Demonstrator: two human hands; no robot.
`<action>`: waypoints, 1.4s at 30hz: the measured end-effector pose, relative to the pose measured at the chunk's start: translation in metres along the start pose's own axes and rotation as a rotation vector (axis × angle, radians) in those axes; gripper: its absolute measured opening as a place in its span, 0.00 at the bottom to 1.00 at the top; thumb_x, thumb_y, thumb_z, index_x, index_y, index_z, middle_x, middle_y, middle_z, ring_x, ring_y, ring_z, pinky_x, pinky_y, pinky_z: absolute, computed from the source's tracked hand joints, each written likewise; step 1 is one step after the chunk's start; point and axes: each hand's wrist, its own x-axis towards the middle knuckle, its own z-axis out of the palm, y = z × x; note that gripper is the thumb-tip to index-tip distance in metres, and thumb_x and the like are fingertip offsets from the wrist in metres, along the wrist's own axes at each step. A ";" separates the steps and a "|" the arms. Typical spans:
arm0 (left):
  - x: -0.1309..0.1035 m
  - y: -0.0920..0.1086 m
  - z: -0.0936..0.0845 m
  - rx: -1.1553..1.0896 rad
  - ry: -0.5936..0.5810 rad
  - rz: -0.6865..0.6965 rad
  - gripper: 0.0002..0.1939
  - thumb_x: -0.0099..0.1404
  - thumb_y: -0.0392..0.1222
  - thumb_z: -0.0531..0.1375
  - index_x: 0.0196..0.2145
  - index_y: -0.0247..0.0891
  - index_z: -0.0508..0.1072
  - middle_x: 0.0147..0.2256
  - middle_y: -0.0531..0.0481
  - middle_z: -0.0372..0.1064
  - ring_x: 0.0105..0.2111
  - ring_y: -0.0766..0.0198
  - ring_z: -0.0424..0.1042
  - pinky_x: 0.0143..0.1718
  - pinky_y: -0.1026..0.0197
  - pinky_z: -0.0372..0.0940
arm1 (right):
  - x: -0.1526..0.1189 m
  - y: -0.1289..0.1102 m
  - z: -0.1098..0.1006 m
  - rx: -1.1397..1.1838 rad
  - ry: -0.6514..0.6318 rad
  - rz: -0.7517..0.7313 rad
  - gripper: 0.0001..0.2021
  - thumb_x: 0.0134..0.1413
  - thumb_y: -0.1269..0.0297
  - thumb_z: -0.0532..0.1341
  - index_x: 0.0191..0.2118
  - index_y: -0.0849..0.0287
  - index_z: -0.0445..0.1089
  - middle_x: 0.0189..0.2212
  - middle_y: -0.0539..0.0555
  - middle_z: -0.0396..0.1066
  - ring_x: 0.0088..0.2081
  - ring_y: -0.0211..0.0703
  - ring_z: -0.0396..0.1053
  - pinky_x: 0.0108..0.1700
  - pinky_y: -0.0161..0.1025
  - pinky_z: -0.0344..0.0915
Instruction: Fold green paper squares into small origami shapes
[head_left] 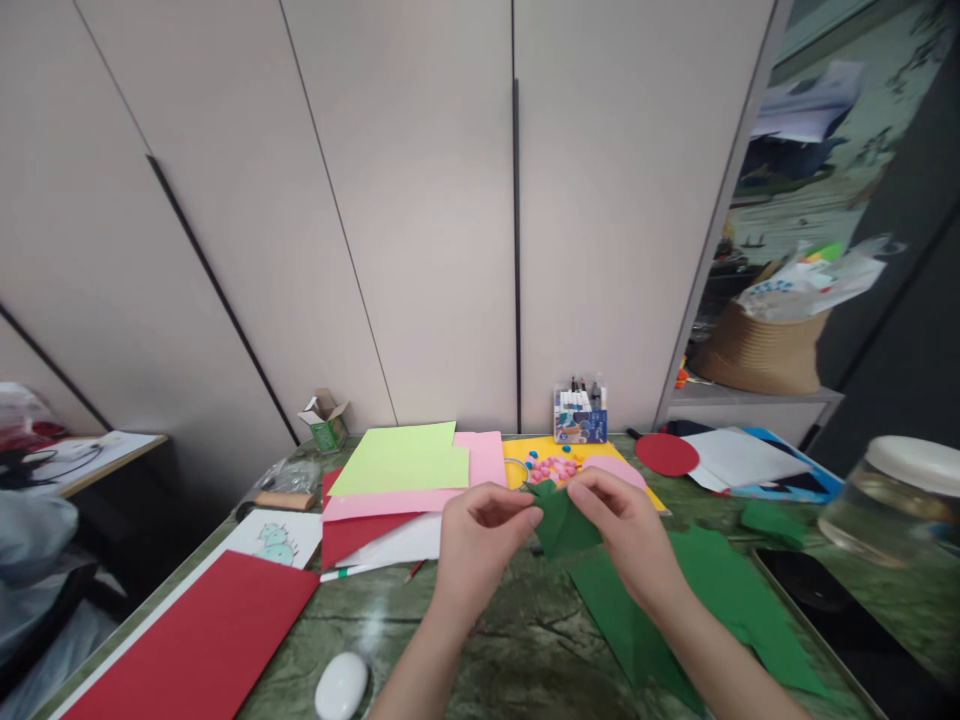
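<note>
A small piece of green paper is held up over the table between both hands. My left hand pinches its upper left corner between thumb and fingers. With thumb and fingertips, my right hand grips the upper right edge. The piece looks folded or creased near the top. Beneath my right forearm lies a larger green sheet with an irregular cut edge. Just behind the hands, pink beads and a few blue ones rest on a yellow sheet.
Lime, pink and red sheets lie left. A white mouse is near the front edge. A pen box stands at the back. On the right are a red disc, a black phone and a lidded jar.
</note>
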 end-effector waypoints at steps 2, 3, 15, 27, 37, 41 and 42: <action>0.000 0.000 0.000 0.000 0.001 -0.003 0.05 0.46 0.36 0.65 0.25 0.35 0.75 0.24 0.50 0.73 0.24 0.67 0.69 0.26 0.67 0.63 | -0.001 0.000 0.000 -0.004 0.000 0.004 0.11 0.54 0.59 0.56 0.24 0.59 0.65 0.23 0.48 0.60 0.28 0.37 0.57 0.30 0.32 0.54; -0.001 0.000 0.000 0.001 0.001 -0.004 0.05 0.46 0.36 0.65 0.24 0.35 0.75 0.24 0.50 0.73 0.24 0.67 0.69 0.26 0.67 0.63 | -0.001 0.001 0.000 -0.007 0.000 0.006 0.11 0.54 0.59 0.56 0.24 0.59 0.65 0.22 0.48 0.60 0.27 0.37 0.56 0.29 0.32 0.53; 0.002 -0.003 -0.001 -0.010 0.016 0.004 0.05 0.45 0.36 0.66 0.24 0.34 0.74 0.23 0.50 0.73 0.24 0.68 0.68 0.26 0.68 0.62 | 0.002 -0.003 0.002 -0.027 -0.061 0.020 0.13 0.55 0.58 0.53 0.24 0.59 0.61 0.22 0.47 0.56 0.27 0.37 0.54 0.28 0.32 0.53; 0.003 -0.004 0.000 -0.013 0.010 0.013 0.05 0.47 0.36 0.65 0.25 0.34 0.73 0.24 0.51 0.72 0.26 0.68 0.68 0.28 0.68 0.62 | 0.000 0.001 0.002 -0.121 -0.087 0.065 0.17 0.49 0.57 0.58 0.19 0.59 0.54 0.18 0.45 0.50 0.23 0.35 0.49 0.25 0.32 0.48; 0.001 -0.003 -0.002 -0.059 -0.077 0.007 0.04 0.48 0.35 0.64 0.24 0.34 0.72 0.22 0.53 0.67 0.23 0.70 0.64 0.25 0.68 0.59 | -0.001 0.004 0.001 -0.007 -0.034 0.013 0.14 0.53 0.59 0.56 0.22 0.59 0.59 0.21 0.46 0.54 0.26 0.36 0.52 0.28 0.33 0.51; 0.000 -0.005 -0.002 -0.083 -0.100 0.031 0.03 0.49 0.34 0.63 0.24 0.34 0.71 0.22 0.54 0.66 0.23 0.70 0.63 0.25 0.69 0.58 | 0.001 0.007 0.003 0.018 -0.033 0.041 0.15 0.53 0.57 0.56 0.21 0.59 0.57 0.20 0.46 0.51 0.25 0.36 0.50 0.27 0.32 0.50; 0.000 -0.006 -0.003 -0.087 -0.098 0.035 0.03 0.49 0.34 0.63 0.24 0.34 0.71 0.22 0.54 0.66 0.23 0.70 0.63 0.25 0.69 0.58 | 0.002 0.007 0.003 0.011 -0.030 0.043 0.15 0.53 0.57 0.55 0.21 0.58 0.57 0.20 0.46 0.51 0.25 0.36 0.51 0.27 0.32 0.51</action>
